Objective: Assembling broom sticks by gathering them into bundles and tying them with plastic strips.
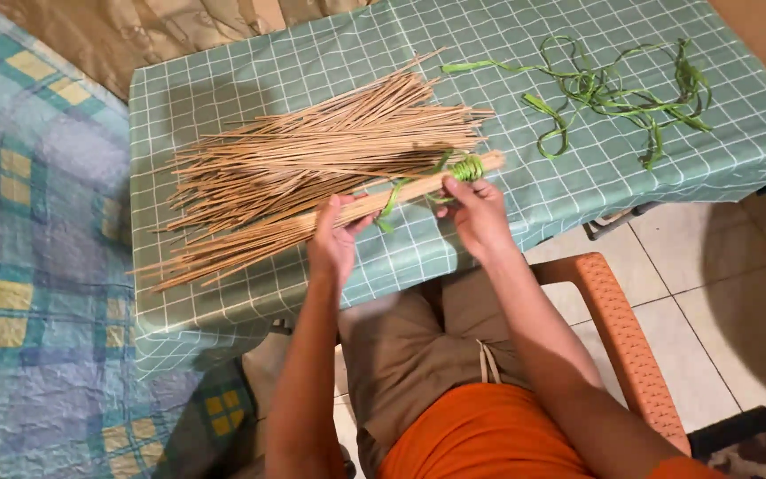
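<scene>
Left hand (332, 238) is wrapped around the middle of a tight bundle of thin sticks (312, 223), fingers curled over the top and thumb underneath, closed firmly. Right hand (476, 211) grips the same bundle closer to its right end, fingertips pinched just beside a wound green strip binding (467, 167); cannot tell whether the fingers also pinch the strip's loose tail. That tail hangs down between both hands. Bundle lies slanted across the near edge of the table, its bound end to the right and its loose tips fanning out to the left.

Behind it, farther on the checked green tablecloth (223, 98), a bigger loose pile of sticks (330, 142) spreads out, touching or overlapping the held bundle. Spare green strips (613, 89) lie tangled far right, well apart from both hands. Person sits in an orange chair (618, 333), over a tiled floor.

Judged step: tying off the bundle's end, wrap mostly wound but tail loose. Next move would call for steady tension on the strip while the left hand keeps the sticks from sliding or splaying, then tucking or knotting the tail tight against the wrap.
</scene>
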